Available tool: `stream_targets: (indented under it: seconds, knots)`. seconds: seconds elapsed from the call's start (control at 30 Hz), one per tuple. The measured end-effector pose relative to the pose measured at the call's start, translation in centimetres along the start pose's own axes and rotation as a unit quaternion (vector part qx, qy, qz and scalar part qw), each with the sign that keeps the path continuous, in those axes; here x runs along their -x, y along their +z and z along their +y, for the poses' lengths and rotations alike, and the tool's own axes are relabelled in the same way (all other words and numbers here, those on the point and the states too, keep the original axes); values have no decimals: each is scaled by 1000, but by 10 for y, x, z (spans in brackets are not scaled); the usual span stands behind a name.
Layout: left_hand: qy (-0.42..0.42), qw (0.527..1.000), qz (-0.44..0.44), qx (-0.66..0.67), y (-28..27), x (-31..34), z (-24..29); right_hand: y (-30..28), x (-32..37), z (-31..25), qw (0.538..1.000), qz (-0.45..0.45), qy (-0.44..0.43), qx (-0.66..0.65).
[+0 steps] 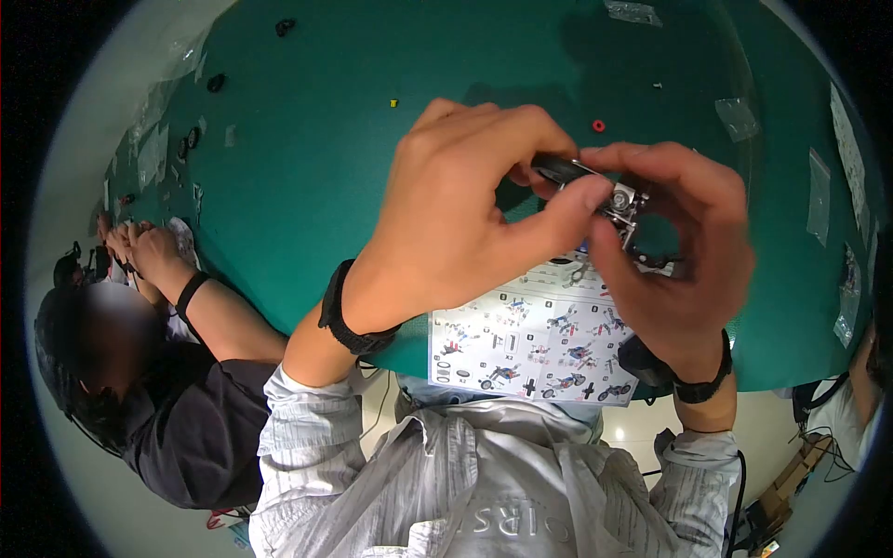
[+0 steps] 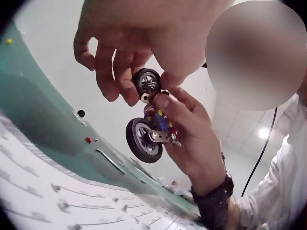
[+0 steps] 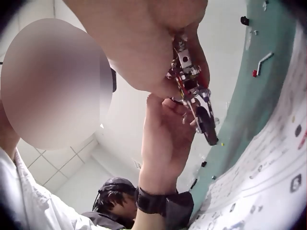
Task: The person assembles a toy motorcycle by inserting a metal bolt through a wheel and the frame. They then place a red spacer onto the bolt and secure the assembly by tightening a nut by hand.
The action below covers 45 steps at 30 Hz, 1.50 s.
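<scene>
Both hands hold a small model motorcycle [image 2: 160, 122] up above the table. It has metal plates, blue and yellow parts and two black-tyred wheels. My left hand [image 1: 465, 195] pinches one wheel [image 2: 147, 82] at its end, between thumb and fingers. My right hand [image 1: 693, 219] grips the frame [image 3: 184, 60] near the other wheel [image 2: 144, 140]. In the head view, fingers hide much of the model, and only a metal joint [image 1: 621, 200] and part of a tyre [image 1: 558, 169] show between the hands.
A printed instruction sheet [image 1: 521, 349] lies at the table's near edge. On the green table [image 1: 326, 167] are a red ring [image 1: 598, 126], a yellow piece [image 1: 393, 103], a bent hex key [image 3: 263, 62] and plastic bags [image 1: 737, 119]. Another person [image 1: 205, 418] sits at the left.
</scene>
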<state>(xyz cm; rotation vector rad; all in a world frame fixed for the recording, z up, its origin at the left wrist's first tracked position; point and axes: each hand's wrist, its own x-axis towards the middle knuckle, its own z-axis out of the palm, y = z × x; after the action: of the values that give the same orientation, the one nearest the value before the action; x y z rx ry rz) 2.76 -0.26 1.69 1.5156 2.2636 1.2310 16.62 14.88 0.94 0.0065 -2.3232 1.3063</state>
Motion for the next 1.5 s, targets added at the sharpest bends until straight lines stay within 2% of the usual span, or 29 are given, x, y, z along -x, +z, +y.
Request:
stream_targets:
  seconds: [0.17,0.27,0.37,0.47,0.6,0.67,0.77,0.8,0.9,1.0,1.1,1.17,1.27,1.37,1.5]
  knots:
    - [-87,981,-6,171,1,2,3,-8,-6,-2,998,-35,53,-22]
    - [-30,980,3,196,-1,1,-6,-10,-8,-3,994,-46,86,-47]
    - [-46,967,37,249,2,1,-3,-9,-8,-3,988,-32,105,-108]
    - [-52,961,5,272,-1,0,-7,-9,-7,-3,983,-26,113,-145]
    - [-2,977,8,212,-6,-2,-7,-11,-6,4,967,-12,110,-229]
    - [53,989,18,137,-5,-5,-5,-11,-5,12,968,-26,109,-225]
    - [95,990,51,90,-1,-4,-7,-9,-3,15,973,-20,100,-209]
    - [86,991,57,88,0,-3,-6,-9,-4,15,974,-14,96,-202]
    - [60,992,69,89,4,-1,-3,-5,-4,-3,991,25,123,-49]
    - [45,991,76,99,6,0,-1,-4,-3,1,998,56,17,39]
    - [47,990,88,101,8,1,2,-2,-3,7,990,96,-80,66]
    - [46,989,102,97,9,0,4,-4,-4,11,987,90,-118,63]
    - [46,996,67,35,11,6,-5,-5,-3,9,986,74,-137,62]
    - [46,996,69,23,5,3,5,-4,-4,11,985,75,-139,63]
    - [89,991,96,0,1,-1,4,-2,-4,10,984,79,-144,62]
